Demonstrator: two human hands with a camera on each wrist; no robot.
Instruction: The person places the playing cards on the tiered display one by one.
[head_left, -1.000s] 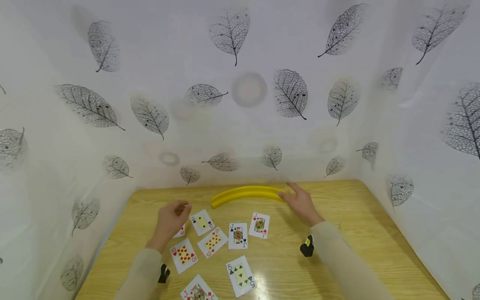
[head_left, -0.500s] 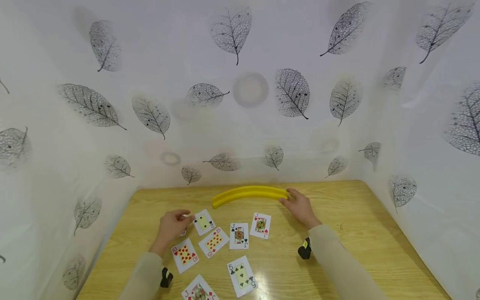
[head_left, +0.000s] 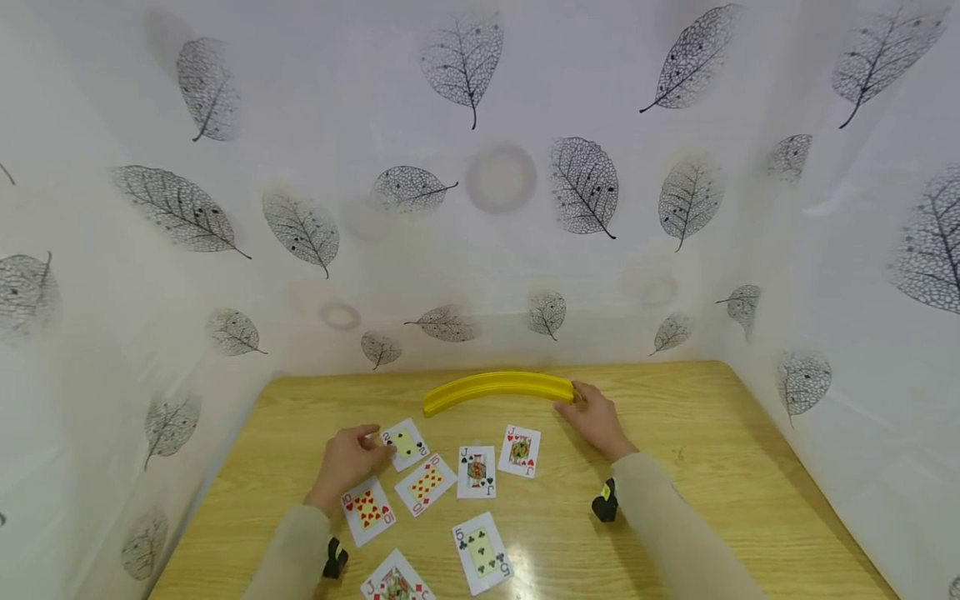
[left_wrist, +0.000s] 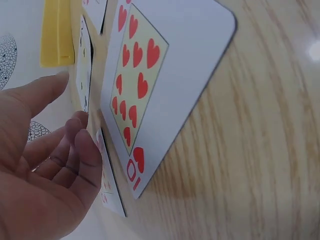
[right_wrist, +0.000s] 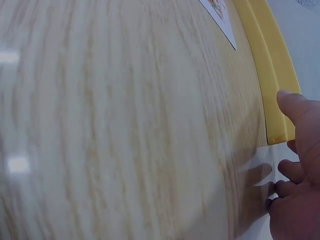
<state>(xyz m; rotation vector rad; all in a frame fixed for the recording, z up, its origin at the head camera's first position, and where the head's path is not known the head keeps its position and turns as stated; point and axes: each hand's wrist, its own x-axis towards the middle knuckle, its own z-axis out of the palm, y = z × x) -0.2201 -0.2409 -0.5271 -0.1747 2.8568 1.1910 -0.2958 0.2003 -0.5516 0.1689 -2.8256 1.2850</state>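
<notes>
In the head view, my left hand [head_left: 351, 462] is at the left edge of a black-suited two card [head_left: 403, 443]. The left wrist view shows its thumb apart from the loosely bent fingers, with nothing pinched; contact with the card I cannot tell. Beneath those fingers lies a red-suited card [left_wrist: 114, 192], mostly hidden. The ten of hearts [left_wrist: 135, 80] lies beside them. My right hand [head_left: 597, 423] grips the right end of a curved yellow card holder [head_left: 495, 386], which lies along the table's back. In the right wrist view, its thumb presses the holder's near side.
Also face up on the wooden table [head_left: 720, 467] are the ten of diamonds [head_left: 426, 484], a black jack [head_left: 476, 472], the jack of hearts [head_left: 519, 451], the five of clubs [head_left: 481, 552] and the jack of diamonds [head_left: 397, 579]. A leaf-patterned curtain [head_left: 495, 267] encloses the back and sides.
My left hand has come down and to the right, covering the red-suited card in the head view. My right hand has lowered and closed round the holder's right end. The holder barely moved.
</notes>
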